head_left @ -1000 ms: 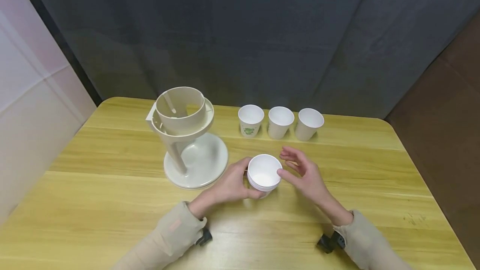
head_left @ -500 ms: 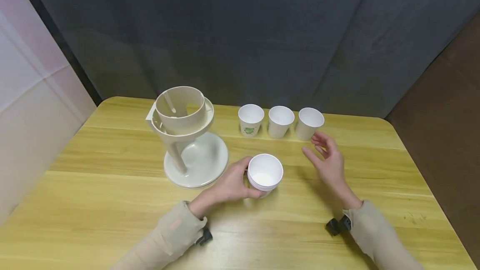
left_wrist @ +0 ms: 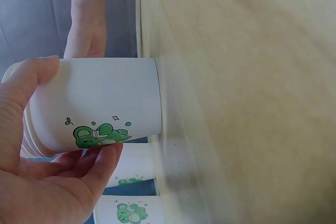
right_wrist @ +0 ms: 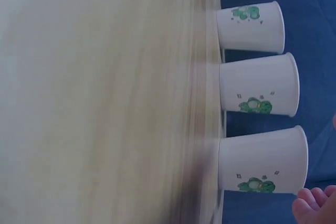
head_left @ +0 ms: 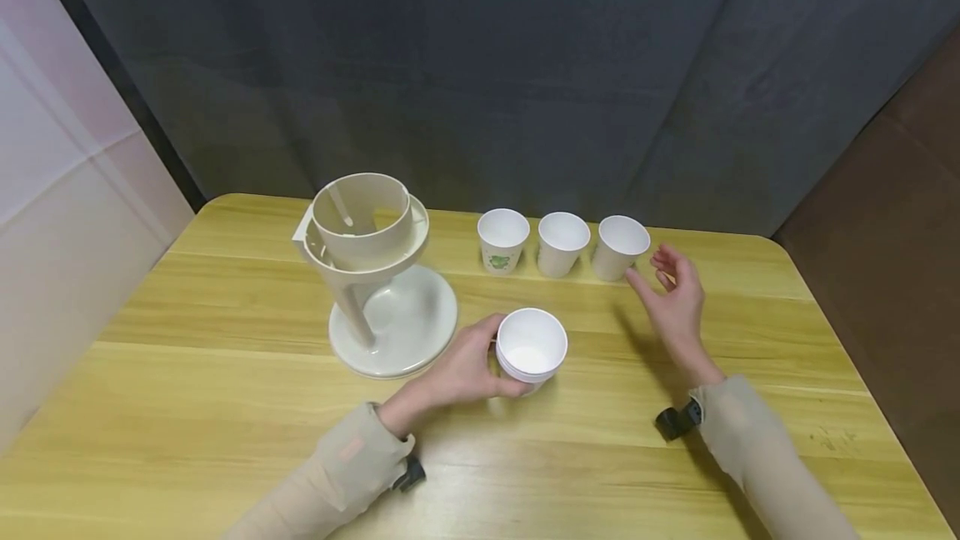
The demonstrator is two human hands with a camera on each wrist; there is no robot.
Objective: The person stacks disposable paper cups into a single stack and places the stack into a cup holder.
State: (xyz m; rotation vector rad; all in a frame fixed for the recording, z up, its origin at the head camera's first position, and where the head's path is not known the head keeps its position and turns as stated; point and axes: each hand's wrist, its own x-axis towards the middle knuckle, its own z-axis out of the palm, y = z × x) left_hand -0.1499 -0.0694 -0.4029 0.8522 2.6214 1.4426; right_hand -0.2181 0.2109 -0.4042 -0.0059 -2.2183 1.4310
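Observation:
My left hand (head_left: 467,361) grips a small stack of white paper cups (head_left: 531,344), upright on the table. In the left wrist view, the outer paper cup (left_wrist: 105,98) bears a green cartoon animal print, and thumb and fingers curl round it. My right hand (head_left: 677,307) is beside the rightmost paper cup (head_left: 618,248) of a row, thumb and fingers spread apart and holding nothing. Whether the thumb touches that cup cannot be told. A middle paper cup (head_left: 562,244) and a left paper cup (head_left: 502,242) complete the row, all upright.
A cream plastic stand (head_left: 363,261) with a ring-shaped upper holder and a round base (head_left: 431,315) is left of the cups. The wooden table (head_left: 225,407) ends at a dark curtain (head_left: 450,65) behind the row.
My right hand has moved away from the stack, to the right and forward, to beside the rightmost cup. My left hand and the stack have stayed in place.

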